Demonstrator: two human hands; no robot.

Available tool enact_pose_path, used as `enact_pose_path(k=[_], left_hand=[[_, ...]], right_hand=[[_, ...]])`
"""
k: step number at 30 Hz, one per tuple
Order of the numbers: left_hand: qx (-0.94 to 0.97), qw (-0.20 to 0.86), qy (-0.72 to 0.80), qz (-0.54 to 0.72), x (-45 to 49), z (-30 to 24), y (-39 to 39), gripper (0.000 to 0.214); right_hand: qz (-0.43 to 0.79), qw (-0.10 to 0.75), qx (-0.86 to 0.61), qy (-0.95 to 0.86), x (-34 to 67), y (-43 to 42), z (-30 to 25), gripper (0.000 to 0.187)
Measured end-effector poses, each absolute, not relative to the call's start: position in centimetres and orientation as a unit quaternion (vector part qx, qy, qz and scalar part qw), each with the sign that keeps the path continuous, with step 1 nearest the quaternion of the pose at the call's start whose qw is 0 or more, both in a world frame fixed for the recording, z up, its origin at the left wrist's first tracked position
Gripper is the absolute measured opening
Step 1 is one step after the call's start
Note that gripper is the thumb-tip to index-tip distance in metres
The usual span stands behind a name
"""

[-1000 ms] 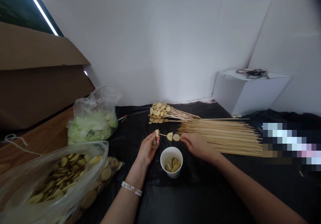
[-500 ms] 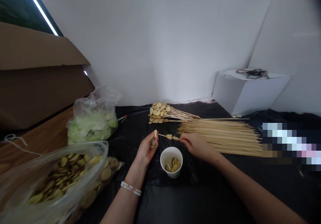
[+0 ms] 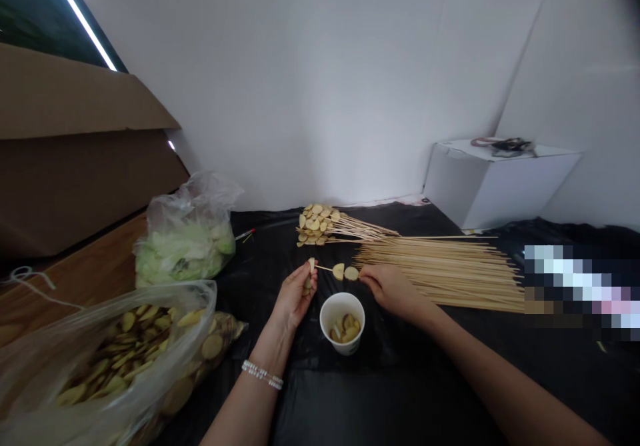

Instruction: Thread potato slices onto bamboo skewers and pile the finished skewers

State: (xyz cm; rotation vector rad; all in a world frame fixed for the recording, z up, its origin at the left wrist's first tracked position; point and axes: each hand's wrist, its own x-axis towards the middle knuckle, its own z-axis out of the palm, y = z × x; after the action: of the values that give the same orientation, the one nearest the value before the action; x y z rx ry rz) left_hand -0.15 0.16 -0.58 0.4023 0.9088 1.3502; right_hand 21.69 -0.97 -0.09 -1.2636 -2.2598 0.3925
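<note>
My left hand (image 3: 296,294) pinches a potato slice (image 3: 311,264) at the pointed tip of a bamboo skewer (image 3: 325,269). My right hand (image 3: 390,287) grips that skewer near its middle; two potato slices (image 3: 345,273) sit threaded on it close to the fingers. Just below both hands stands a white paper cup (image 3: 343,323) with several potato slices inside.
A pile of bare skewers (image 3: 445,269) lies right of my hands, finished potato skewers (image 3: 325,225) behind them. At left are a bag of potato slices (image 3: 115,359), a bag of green leaves (image 3: 185,243) and a cardboard box (image 3: 75,153). A white box (image 3: 495,179) stands back right.
The skewer has turned in my right hand, so the two threaded slices show flat again instead of edge-on. My left hand holds the slice at the tip as before.
</note>
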Motion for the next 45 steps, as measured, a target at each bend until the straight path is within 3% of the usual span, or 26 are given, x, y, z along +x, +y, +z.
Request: enact_pose_path(k=[10,24,32,45], left_hand=[[0.213,0.641,0.417,0.609,-0.05,-0.66,0.09,0.008],[0.225,0.641,0.418,0.603,-0.01,-0.64,-0.03,0.007],[0.232,0.633,0.43,0.6,0.14,-0.7,-0.08,0.007],[0.231,0.633,0.437,0.596,0.08,-0.8,0.01,0.009]], right_hand=[[0.132,0.287,-0.47,-0.824,21.27,-1.16,-0.42,0.021],[0.171,0.217,-0.474,-0.836,21.11,-1.19,-0.55,0.021],[0.148,0.27,-0.483,-0.82,20.92,-1.33,-0.53,0.02],[0.133,0.262,-0.484,-0.824,20.82,-1.4,-0.57,0.021]])
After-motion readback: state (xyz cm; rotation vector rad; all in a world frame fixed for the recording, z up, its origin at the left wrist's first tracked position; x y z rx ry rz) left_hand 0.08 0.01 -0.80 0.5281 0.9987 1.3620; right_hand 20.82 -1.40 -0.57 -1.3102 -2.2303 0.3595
